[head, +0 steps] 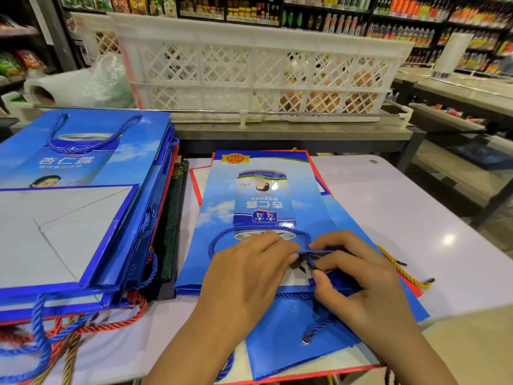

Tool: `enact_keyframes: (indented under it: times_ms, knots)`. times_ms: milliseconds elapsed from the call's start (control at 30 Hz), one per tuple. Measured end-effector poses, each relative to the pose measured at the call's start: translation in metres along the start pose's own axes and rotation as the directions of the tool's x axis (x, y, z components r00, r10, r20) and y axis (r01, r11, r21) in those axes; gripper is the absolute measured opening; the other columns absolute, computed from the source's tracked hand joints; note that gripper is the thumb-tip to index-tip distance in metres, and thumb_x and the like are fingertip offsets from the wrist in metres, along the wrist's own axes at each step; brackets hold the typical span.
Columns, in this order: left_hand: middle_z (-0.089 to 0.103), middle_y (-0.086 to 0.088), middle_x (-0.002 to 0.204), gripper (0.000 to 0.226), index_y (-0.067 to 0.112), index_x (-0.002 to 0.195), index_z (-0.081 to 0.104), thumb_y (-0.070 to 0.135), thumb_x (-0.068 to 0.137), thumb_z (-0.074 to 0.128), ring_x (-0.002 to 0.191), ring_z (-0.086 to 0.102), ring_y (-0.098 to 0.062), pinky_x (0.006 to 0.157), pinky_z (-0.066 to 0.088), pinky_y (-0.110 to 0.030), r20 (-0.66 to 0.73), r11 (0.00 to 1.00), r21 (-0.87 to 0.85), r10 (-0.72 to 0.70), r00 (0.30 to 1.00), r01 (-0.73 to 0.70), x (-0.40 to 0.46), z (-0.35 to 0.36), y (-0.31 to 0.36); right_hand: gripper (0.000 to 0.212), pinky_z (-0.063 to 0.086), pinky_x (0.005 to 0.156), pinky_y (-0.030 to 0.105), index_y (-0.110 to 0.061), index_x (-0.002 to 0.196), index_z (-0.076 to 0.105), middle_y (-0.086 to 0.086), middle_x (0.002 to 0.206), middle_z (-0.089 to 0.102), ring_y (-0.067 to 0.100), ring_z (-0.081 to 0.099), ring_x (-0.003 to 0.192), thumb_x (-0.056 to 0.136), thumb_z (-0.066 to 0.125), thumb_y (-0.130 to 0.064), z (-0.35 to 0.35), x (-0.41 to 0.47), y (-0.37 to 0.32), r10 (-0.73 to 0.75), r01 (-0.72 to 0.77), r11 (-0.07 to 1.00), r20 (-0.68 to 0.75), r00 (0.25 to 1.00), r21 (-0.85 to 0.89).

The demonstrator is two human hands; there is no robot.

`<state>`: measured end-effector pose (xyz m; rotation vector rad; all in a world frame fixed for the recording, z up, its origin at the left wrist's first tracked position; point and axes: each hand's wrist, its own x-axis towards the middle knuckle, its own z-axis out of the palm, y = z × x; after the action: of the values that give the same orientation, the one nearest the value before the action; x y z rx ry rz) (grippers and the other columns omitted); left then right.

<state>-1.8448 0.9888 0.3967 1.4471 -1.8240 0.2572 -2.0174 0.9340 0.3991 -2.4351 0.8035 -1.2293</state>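
Observation:
A flat blue gift bag (258,201) printed with a drink can lies on the white table (416,207), its open top edge toward me. Its blue rope handle (222,236) loops across the print. My left hand (249,270) lies on the bag and pinches the bag's top edge near the handle hole. My right hand (358,279) pinches the dark end of the blue rope right beside the left fingertips. Under this bag lie more flat bags, one blue (291,337) and one red-edged with a yellow rope (399,268).
A tall stack of flat blue bags (83,168) with blue, red and gold ropes fills the left. Behind the table stands a white lattice crate (249,65) holding eggs, with a metal rail (194,110) in front. Store shelves line the back.

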Motion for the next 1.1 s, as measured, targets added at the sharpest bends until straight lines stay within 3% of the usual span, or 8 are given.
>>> enact_keyframes:
  times_ms: [133,267,333,400,500,700,833,1100]
  knots:
    - [0.065,0.013,0.084,0.022,0.031,0.097,0.065,0.036,0.095,0.044,0.075,0.065,-0.010,0.052,0.051,-0.028,-0.003,1.000,-0.012,-0.005,1.000,0.005,-0.001,0.001,-0.001,0.015,0.045,0.076,0.013,-0.022,0.067,0.065,-0.012,0.096,0.065,0.005,0.063,0.089,0.078,0.064,-0.031,-0.005,0.001,-0.005,0.037,-0.033,0.989,-0.026,0.999,0.142]
    - [0.066,0.018,0.089,0.025,0.031,0.096,0.068,0.043,0.093,0.046,0.080,0.062,-0.001,0.064,0.049,-0.021,0.008,0.995,-0.076,-0.065,0.998,0.066,-0.004,-0.001,-0.002,0.023,0.045,0.078,0.015,-0.026,0.061,0.058,-0.004,0.091,0.068,0.010,0.062,0.089,0.081,0.047,-0.035,-0.017,0.011,-0.008,0.318,-0.235,0.860,-0.116,0.941,0.452]
    - [0.066,0.019,0.090,0.023,0.032,0.096,0.067,0.044,0.092,0.048,0.082,0.060,0.001,0.068,0.048,-0.019,0.021,0.992,-0.103,-0.070,0.997,0.072,-0.005,-0.002,-0.002,0.031,0.044,0.078,0.014,-0.021,0.065,0.062,-0.005,0.088,0.066,0.008,0.061,0.088,0.080,0.046,-0.043,-0.020,0.021,-0.001,0.354,-0.308,0.878,-0.063,0.933,0.365]
    - [0.064,0.018,0.085,0.021,0.031,0.092,0.066,0.045,0.089,0.050,0.077,0.059,0.001,0.065,0.048,-0.021,0.032,0.992,-0.097,-0.072,0.997,0.075,-0.006,-0.002,-0.002,0.034,0.044,0.081,0.018,-0.020,0.066,0.068,-0.007,0.085,0.067,0.007,0.062,0.088,0.077,0.054,-0.049,-0.017,0.028,0.006,0.373,-0.399,0.897,0.155,0.915,0.192]
    - [0.063,0.017,0.076,0.026,0.030,0.083,0.067,0.049,0.087,0.050,0.069,0.058,0.000,0.056,0.050,-0.026,0.034,0.995,-0.066,-0.072,0.997,0.075,-0.006,-0.002,-0.003,0.020,0.043,0.082,0.017,-0.017,0.068,0.074,-0.007,0.085,0.067,0.004,0.063,0.087,0.081,0.072,-0.032,-0.010,0.029,0.009,0.408,-0.481,0.865,0.358,0.840,0.142]
    - [0.064,0.016,0.076,0.029,0.027,0.082,0.069,0.048,0.087,0.049,0.068,0.061,-0.005,0.052,0.052,-0.026,0.034,0.997,-0.073,-0.037,0.999,0.039,-0.007,0.000,-0.004,0.015,0.043,0.071,0.006,-0.008,0.066,0.071,-0.004,0.080,0.068,0.004,0.063,0.077,0.081,0.070,-0.005,-0.011,0.028,0.004,0.455,-0.564,0.754,0.352,0.818,0.337]
    - [0.064,0.017,0.078,0.030,0.028,0.083,0.070,0.049,0.087,0.048,0.070,0.061,-0.003,0.053,0.053,-0.026,0.047,0.997,-0.068,-0.045,0.998,0.048,-0.007,-0.001,-0.003,0.016,0.046,0.070,0.011,0.000,0.079,0.068,0.007,0.082,0.070,0.007,0.061,0.074,0.088,0.062,-0.012,-0.009,0.027,0.005,0.554,-0.639,0.652,0.319,0.769,0.409]
    - [0.064,0.018,0.080,0.026,0.029,0.085,0.069,0.047,0.087,0.050,0.072,0.061,-0.002,0.054,0.053,-0.027,0.059,0.997,-0.066,-0.043,0.997,0.047,-0.008,-0.001,-0.002,0.023,0.045,0.066,0.010,-0.007,0.081,0.067,-0.006,0.076,0.068,0.003,0.061,0.073,0.093,0.055,-0.022,-0.008,0.024,0.007,0.601,-0.663,0.638,0.285,0.747,0.392]
